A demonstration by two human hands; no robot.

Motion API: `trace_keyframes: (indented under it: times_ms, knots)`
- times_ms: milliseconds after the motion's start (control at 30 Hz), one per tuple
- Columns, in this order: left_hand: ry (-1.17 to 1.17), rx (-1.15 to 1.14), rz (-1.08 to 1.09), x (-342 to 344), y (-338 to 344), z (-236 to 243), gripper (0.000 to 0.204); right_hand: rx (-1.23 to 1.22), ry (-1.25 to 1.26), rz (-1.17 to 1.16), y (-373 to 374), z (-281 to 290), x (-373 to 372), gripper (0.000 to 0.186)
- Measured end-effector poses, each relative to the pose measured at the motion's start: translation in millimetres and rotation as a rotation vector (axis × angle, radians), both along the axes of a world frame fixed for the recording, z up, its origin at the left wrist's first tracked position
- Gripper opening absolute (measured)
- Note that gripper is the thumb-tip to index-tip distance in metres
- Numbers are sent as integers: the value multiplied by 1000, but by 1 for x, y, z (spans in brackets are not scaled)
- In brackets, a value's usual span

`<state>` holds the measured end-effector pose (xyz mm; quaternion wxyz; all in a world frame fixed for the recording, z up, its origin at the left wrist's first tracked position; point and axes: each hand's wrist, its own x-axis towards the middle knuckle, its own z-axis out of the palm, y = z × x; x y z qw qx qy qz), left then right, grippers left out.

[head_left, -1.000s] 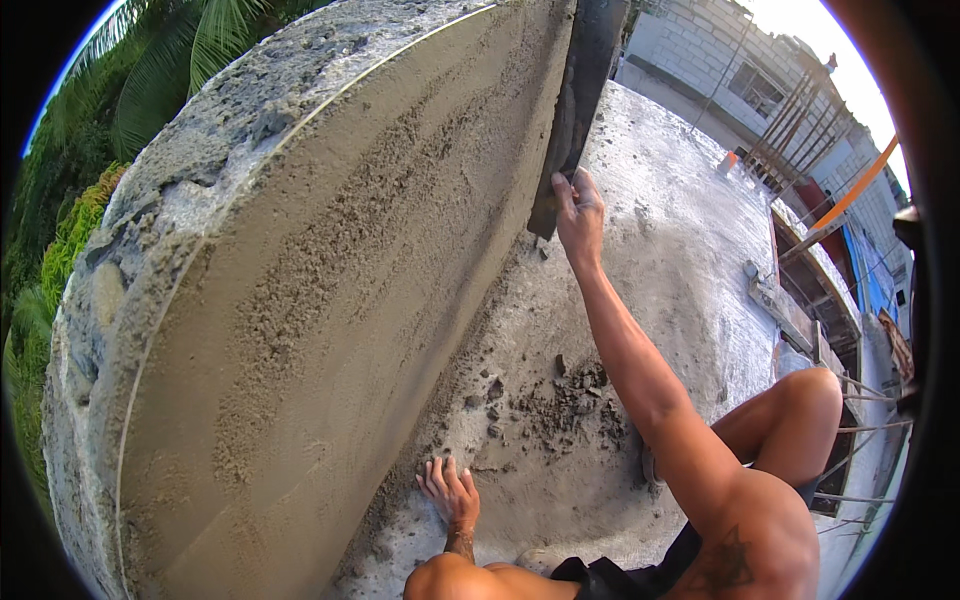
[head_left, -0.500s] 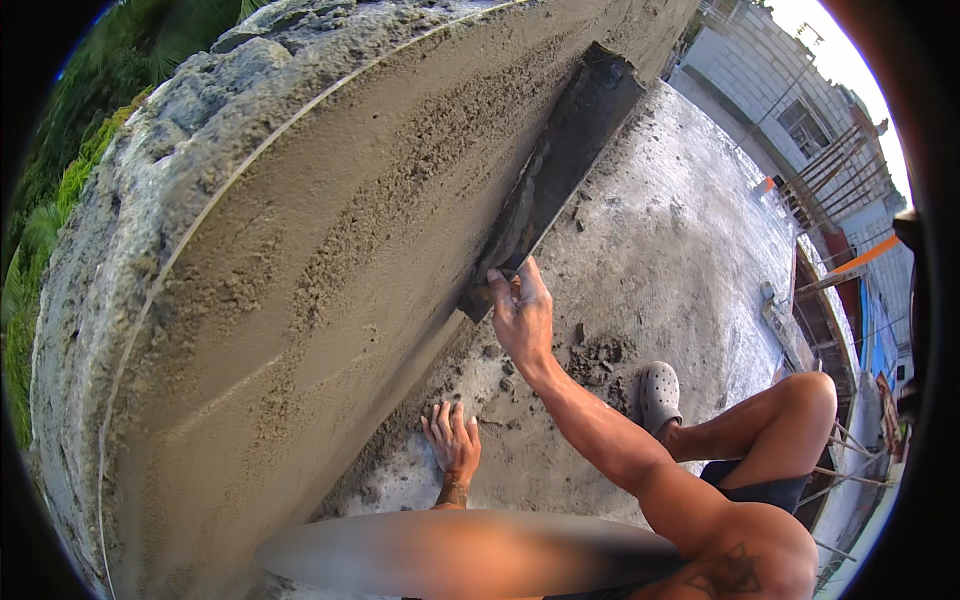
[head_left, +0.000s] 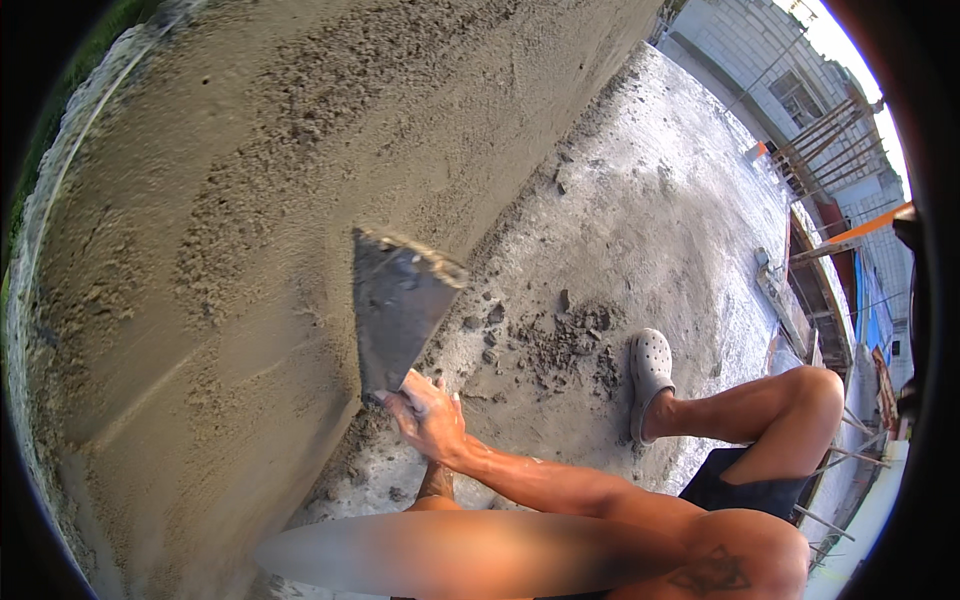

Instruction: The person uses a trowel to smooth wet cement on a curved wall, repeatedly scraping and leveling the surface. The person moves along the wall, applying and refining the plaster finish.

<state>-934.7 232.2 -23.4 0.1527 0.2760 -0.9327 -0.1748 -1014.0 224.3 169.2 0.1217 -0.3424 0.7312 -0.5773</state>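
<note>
My right hand [head_left: 430, 415] grips the lower end of a dark flat board [head_left: 395, 300] smeared with wet mortar. The board leans flat against the freshly plastered grey wall [head_left: 200, 250], close to where the wall meets the floor. Only the forearm of my left arm [head_left: 436, 484] shows, just below my right wrist. My left hand is hidden behind my right hand. The plaster on the wall is rough and grainy, with smoother streaks low down.
Crumbs of dropped mortar [head_left: 560, 345] lie on the concrete floor [head_left: 650, 200] beside my foot in a pale clog [head_left: 650, 370]. My bent knee [head_left: 810, 400] is at the right. Wooden planks and poles [head_left: 790, 300] line the floor's right edge, with a grey building [head_left: 770, 70] beyond.
My right hand has drawn the board down the wall from high up to near the floor. My left hand, flat on the floor before, is now covered by my right hand.
</note>
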Motion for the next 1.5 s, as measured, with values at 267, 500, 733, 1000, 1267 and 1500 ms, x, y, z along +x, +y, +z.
trace_keyframes:
  times_ms: [267,500,733,1000,1267,1500]
  knots:
    - [-11,-1,0,2,3,-3,40,77,195,-518,171,43,-189,13]
    - [-19,13,9,-3,1,-3,37,492,34,-577,197,-94,-172,17]
    - [-36,39,20,0,1,-4,36,284,96,-617,222,-105,-176,13]
    - [-44,21,18,-3,1,2,37,362,231,-542,226,-126,-199,8]
    - [-138,-26,-39,-5,3,8,40,644,51,-346,224,-120,-226,13]
    - [-285,-133,-58,-8,2,3,43,287,-16,-765,206,-64,-318,10]
